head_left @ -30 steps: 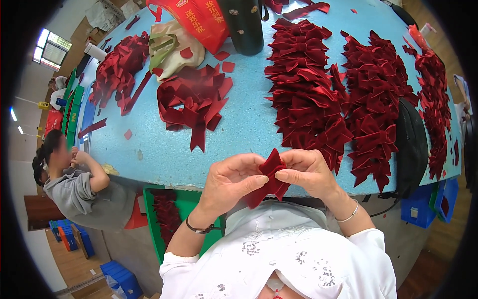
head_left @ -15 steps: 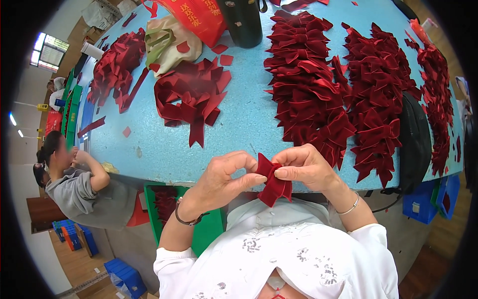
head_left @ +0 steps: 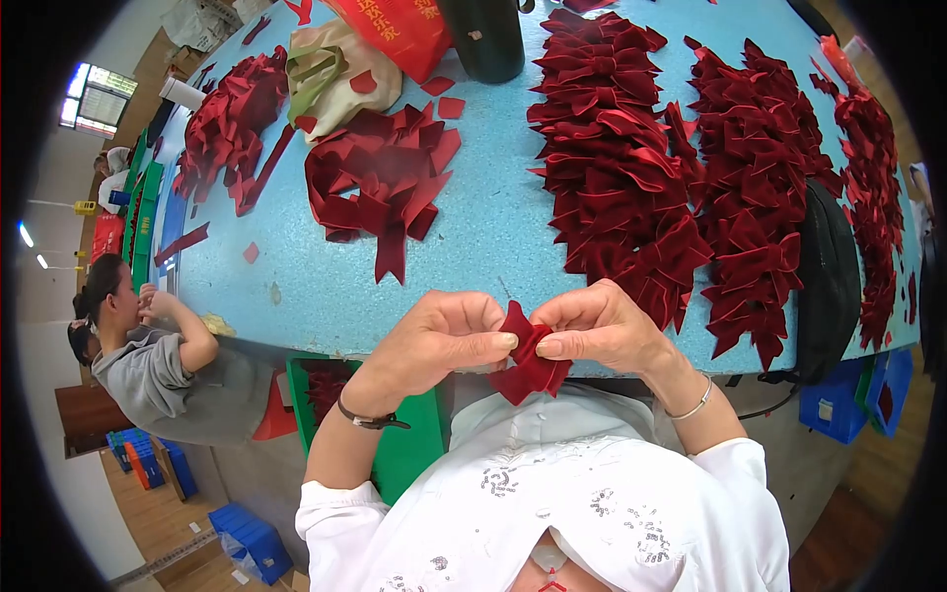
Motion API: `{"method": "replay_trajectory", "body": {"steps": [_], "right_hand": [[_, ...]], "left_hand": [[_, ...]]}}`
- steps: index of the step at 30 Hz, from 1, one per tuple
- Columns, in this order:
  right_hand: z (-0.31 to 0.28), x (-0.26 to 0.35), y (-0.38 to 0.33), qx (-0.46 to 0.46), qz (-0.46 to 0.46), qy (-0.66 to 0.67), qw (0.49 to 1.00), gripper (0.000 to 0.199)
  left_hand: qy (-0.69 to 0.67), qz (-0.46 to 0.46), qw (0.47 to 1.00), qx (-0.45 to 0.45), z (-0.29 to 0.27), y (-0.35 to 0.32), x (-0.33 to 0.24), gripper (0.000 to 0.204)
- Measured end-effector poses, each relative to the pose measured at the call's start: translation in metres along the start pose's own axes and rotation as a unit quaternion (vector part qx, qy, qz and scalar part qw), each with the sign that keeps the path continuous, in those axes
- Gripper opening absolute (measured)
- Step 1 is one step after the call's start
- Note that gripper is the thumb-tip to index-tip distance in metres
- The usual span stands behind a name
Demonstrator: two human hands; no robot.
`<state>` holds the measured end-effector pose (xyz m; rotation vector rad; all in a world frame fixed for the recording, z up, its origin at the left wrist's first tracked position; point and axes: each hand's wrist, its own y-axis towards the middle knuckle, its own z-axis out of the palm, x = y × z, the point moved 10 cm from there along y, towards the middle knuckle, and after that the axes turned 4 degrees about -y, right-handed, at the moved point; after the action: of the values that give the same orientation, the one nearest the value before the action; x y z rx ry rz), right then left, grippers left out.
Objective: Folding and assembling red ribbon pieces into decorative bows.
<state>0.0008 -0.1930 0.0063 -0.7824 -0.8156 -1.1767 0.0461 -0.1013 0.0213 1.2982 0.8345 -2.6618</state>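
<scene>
2 hands pinch 1 red velvet bow piece at the near edge of a blue table.

The left hand (head_left: 444, 335) and the right hand (head_left: 602, 326) meet thumb to thumb, each closed on the red velvet bow piece (head_left: 528, 357), which sits between them and hangs a little below their fingertips. Beyond the right hand, 2 long heaps of finished red bows (head_left: 631, 168) cover the blue table (head_left: 483, 237). Beyond the left hand lies a loose pile of cut red strips (head_left: 380, 183). Far off to the left hand's side, another person (head_left: 148, 355) sits at the table's edge.
</scene>
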Motion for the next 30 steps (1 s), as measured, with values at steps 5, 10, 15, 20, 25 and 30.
{"method": "replay_trajectory", "body": {"steps": [5, 10, 15, 20, 25, 30], "right_hand": [[-0.007, -0.004, -0.001, -0.004, 0.011, -0.055, 0.998, 0.018], [-0.010, -0.007, 0.000, -0.012, 0.009, -0.022, 1.000, 0.018], [-0.015, -0.007, -0.002, -0.019, 0.009, -0.017, 1.000, 0.019], [-0.017, -0.002, -0.009, -0.032, 0.006, 0.000, 0.999, 0.019], [-0.012, 0.004, -0.009, -0.014, -0.008, 0.002, 1.000, 0.019], [-0.012, 0.001, -0.011, -0.012, -0.008, 0.008, 1.000, 0.019]], "left_hand": [[0.229, 0.098, 0.965, -0.087, -0.003, -0.006, -0.022, 0.013], [0.250, 0.124, 0.953, -0.116, -0.006, -0.008, -0.024, 0.013], [0.087, 0.117, 0.979, -0.139, -0.022, -0.008, -0.013, 0.012], [0.114, 0.147, 0.967, -0.171, -0.028, -0.015, -0.017, 0.011], [0.184, 0.158, 0.957, -0.162, -0.015, -0.016, -0.019, 0.011], [0.331, 0.233, 0.907, -0.114, 0.005, -0.020, -0.034, 0.011]]}}
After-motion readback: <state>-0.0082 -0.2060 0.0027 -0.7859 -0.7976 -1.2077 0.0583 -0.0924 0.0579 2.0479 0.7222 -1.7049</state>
